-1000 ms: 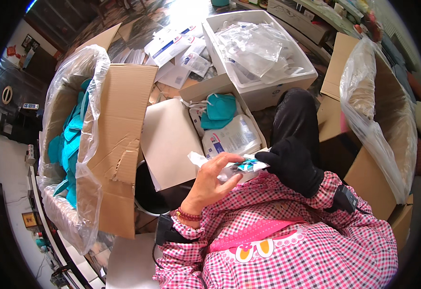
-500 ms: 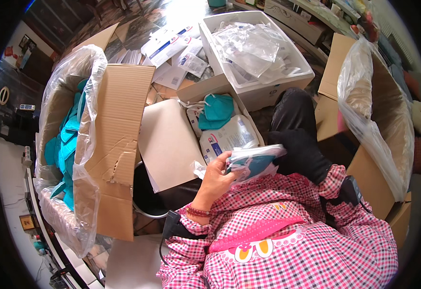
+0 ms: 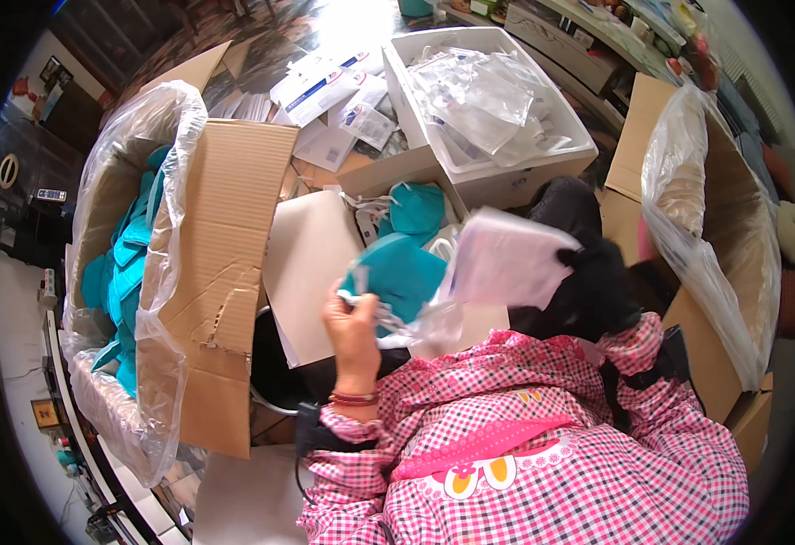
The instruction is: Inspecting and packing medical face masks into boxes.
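1. On white packet point(image 3: 514, 259), right of centre: faint pinkish and bluish print, blurred past reading.
2. On long white packaging point(image 3: 312, 96), lying on floor point(image 3: 287, 34): blue band plus small red-and-blue emblem, with lettering too tiny to make out.
3. On small clear pouch point(image 3: 367, 125), just beside: patches of blue and red print, too fine to read.
4. On flat white packet point(image 3: 320, 141), nearby: dark barcode-like block, not legible.
5. On front wall of white foam box point(image 3: 497, 185): small dark mark, undecipherable.
6. On crumpled clear bags point(image 3: 479, 104) inside: scraps of blue print, unreadable.
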